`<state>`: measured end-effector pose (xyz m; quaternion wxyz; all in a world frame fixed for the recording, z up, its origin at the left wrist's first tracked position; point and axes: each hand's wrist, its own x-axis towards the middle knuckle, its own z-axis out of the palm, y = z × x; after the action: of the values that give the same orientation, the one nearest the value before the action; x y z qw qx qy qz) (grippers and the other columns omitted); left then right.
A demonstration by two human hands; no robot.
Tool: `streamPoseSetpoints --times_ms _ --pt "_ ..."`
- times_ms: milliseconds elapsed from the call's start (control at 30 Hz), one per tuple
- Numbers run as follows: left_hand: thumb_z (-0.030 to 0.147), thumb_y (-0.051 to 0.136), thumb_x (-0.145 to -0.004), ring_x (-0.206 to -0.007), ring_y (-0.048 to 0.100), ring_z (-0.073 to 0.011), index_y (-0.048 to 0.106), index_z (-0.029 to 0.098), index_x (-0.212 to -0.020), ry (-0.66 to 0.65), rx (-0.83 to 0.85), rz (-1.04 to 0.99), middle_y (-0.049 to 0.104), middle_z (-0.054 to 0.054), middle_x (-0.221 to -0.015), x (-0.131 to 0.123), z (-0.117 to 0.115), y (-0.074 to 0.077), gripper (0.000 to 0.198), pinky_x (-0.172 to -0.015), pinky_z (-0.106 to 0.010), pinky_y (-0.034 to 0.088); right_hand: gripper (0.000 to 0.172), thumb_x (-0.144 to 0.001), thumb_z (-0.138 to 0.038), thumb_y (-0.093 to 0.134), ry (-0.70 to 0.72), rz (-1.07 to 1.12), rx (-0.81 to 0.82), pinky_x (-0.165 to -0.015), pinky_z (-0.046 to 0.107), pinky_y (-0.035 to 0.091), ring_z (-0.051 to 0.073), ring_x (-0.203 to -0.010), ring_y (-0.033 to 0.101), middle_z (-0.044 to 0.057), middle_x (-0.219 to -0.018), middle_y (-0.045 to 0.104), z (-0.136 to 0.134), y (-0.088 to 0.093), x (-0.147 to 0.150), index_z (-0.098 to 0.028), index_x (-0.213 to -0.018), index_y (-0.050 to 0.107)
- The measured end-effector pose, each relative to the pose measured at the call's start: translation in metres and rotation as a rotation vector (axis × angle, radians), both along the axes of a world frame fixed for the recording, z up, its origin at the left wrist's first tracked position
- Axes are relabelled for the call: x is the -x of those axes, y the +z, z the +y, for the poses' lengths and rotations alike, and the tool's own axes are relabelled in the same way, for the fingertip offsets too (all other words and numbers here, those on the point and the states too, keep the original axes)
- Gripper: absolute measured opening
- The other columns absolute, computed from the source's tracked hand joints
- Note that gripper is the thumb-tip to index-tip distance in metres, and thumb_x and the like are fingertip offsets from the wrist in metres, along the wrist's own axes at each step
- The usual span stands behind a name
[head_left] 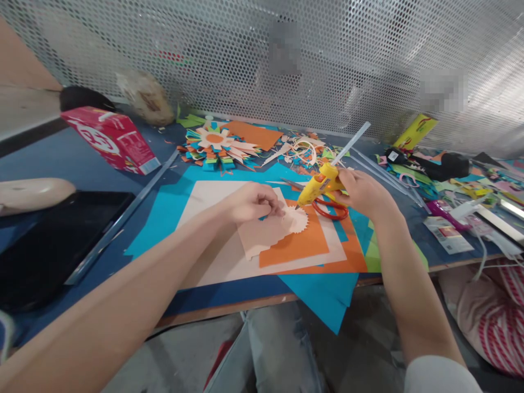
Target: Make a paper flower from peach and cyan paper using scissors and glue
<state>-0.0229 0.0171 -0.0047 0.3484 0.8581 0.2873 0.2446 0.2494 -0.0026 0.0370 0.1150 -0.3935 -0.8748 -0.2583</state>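
My right hand (364,191) is wrapped round a yellow glue gun (317,185), with a clear glue stick (352,143) standing out of its back. The nozzle points down at a pale paper cutout (297,220) with a jagged, fringed edge. My left hand (256,202) is closed, its fingertips at the left side of that cutout; the exact pinch is partly hidden. Below them lie a torn pale sheet (256,240) and orange paper (297,251). Scissors with red handles (333,214) rest beneath the glue gun.
Blue sheets (158,218) spread under a large pale sheet (204,262). A layered paper flower (215,139) and paper scraps (307,153) lie behind. At left are a red box (108,139) and a black tray (57,245). A perforated metal screen (229,65) closes off the back.
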Motion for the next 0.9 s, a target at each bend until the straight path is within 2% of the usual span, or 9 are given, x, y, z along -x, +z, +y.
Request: streamPoseSetpoints --times_ms 267,500,733,900 --pt "0.012 0.038 -0.054 -0.07 0.058 -0.0132 0.053 0.015 -0.051 0.013 0.06 -0.022 0.064 -0.003 -0.07 0.0 0.002 -0.004 0.015 -0.061 -0.021 0.044 0.009 -0.077 -0.019 0.047 -0.058 -0.021 0.057 -0.058 0.029 0.039 0.02 -0.068 0.057 0.009 -0.077 0.062 -0.008 0.01 0.0 -0.017 -0.086 0.045" --pt "0.012 0.038 -0.055 -0.074 0.06 -0.0147 0.055 0.015 -0.054 -0.032 0.102 -0.094 0.067 -0.004 -0.074 0.0 0.001 -0.006 0.017 -0.061 -0.023 0.046 0.009 -0.075 -0.017 0.047 -0.068 -0.014 0.056 -0.059 0.029 0.039 0.021 -0.07 0.056 0.009 -0.076 0.061 -0.012 0.013 -0.001 -0.018 -0.084 0.044" --pt "0.011 0.038 -0.055 -0.074 0.06 -0.0152 0.06 0.014 -0.06 -0.015 0.072 -0.059 0.068 -0.006 -0.075 0.0 0.001 -0.004 0.024 -0.06 -0.023 0.046 0.007 -0.075 -0.016 0.048 -0.022 -0.017 0.04 -0.059 0.028 0.039 0.018 -0.066 0.055 0.006 -0.072 0.06 -0.015 0.015 0.0 -0.019 -0.08 0.044" --pt "0.012 0.038 -0.056 -0.079 0.061 -0.0172 0.051 0.016 -0.052 -0.026 0.084 -0.03 0.068 -0.006 -0.075 -0.001 0.0 -0.001 0.014 -0.064 -0.023 0.047 0.006 -0.076 -0.016 0.047 0.07 0.009 0.029 -0.058 0.027 0.039 0.017 -0.065 0.054 0.005 -0.071 0.059 -0.016 0.015 0.002 -0.019 -0.079 0.044"
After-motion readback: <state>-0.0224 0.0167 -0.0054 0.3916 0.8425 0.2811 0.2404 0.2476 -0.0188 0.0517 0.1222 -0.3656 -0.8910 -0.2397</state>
